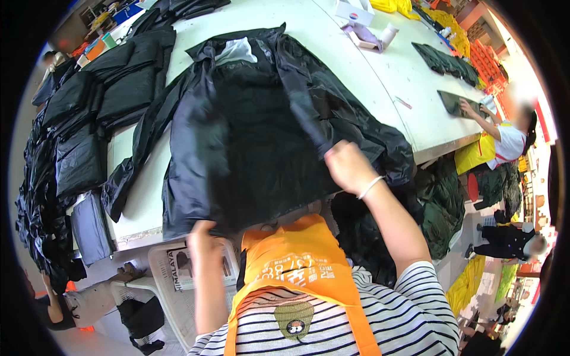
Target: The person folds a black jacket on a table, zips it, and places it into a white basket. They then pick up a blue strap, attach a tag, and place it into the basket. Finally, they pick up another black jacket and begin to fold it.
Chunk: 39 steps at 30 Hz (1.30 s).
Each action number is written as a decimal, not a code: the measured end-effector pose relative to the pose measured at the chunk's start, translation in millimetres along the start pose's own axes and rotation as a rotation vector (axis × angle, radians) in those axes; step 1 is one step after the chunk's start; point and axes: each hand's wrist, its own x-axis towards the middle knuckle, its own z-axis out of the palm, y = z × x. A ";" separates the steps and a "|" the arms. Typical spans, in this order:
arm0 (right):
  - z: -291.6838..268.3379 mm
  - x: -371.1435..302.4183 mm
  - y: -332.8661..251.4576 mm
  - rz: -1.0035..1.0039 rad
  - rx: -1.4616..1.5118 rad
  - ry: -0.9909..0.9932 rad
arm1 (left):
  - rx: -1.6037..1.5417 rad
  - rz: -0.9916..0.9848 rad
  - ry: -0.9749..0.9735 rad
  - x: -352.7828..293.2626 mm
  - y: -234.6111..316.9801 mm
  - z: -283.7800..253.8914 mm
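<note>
One black jacket lies open on a white table, its hem at the near edge. Left hand, fingers curled, grasps the left-side front panel by that edge; right hand, fingers clenched, grips the right-side panel. Folded black garments lie along the left edge.

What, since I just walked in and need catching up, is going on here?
The person's left hand and right hand grip opposite front edges of a black jacket near its hem. It is spread open on a white table, collar end farthest away. Folded black garments are stacked to its left.
</note>
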 end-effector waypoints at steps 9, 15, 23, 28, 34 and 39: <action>82.3 -15.9 -54.7 0.298 0.388 0.027 | -0.343 -0.522 -0.306 -5.2 -92.4 15.2; -4.2 39.5 -12.3 -0.236 -0.227 0.081 | -0.286 -0.397 -0.365 -2.2 -41.0 33.7; -38.2 -97.9 457.8 1.008 -0.177 -0.114 | -0.324 -0.451 -0.422 6.9 -57.4 21.3; -31.0 -80.1 354.9 1.042 0.043 0.154 | -0.305 -0.471 -0.369 -7.9 -45.1 19.4; -139.8 9.0 135.7 0.432 0.567 0.680 | -0.228 -0.463 -0.304 5.3 -42.2 20.7; -50.1 0.5 -52.3 -0.113 0.701 0.206 | -0.131 -0.560 -0.428 -12.3 -42.3 39.5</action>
